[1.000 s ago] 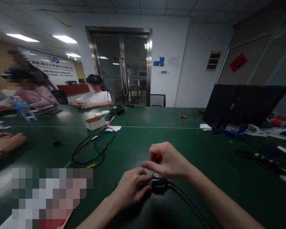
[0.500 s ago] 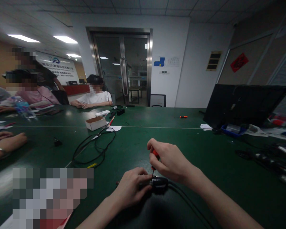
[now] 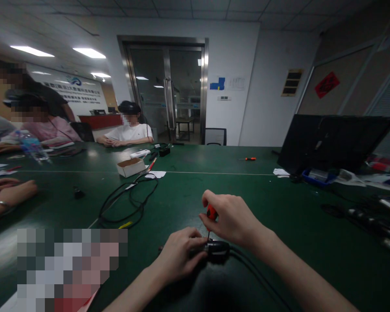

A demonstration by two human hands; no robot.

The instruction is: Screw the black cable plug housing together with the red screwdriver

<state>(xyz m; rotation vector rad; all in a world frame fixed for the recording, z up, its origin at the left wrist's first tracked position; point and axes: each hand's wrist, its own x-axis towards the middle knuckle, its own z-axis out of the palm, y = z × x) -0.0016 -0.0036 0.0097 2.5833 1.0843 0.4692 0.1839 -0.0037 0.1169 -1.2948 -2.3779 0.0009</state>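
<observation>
Here's your right hand, fingers wrapped around the red-handled screwdriver, its shank pointing down beside your left fingertips; whether the tip is seated is too small to tell. Your left hand is grasping the black cabled device, low on the green table in front of you. Farther off, near the monitor, lies an orange-handled screwdriver.

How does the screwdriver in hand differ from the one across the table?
The held screwdriver stands near upright in the right hand; the far screwdriver lies flat on the table. The held screwdriver's shaft points down at the black device; the far screwdriver's points left. The held screwdriver's handle is partly covered; the far screwdriver's is uncovered. Both have orange-red handles and thin shafts.
</observation>
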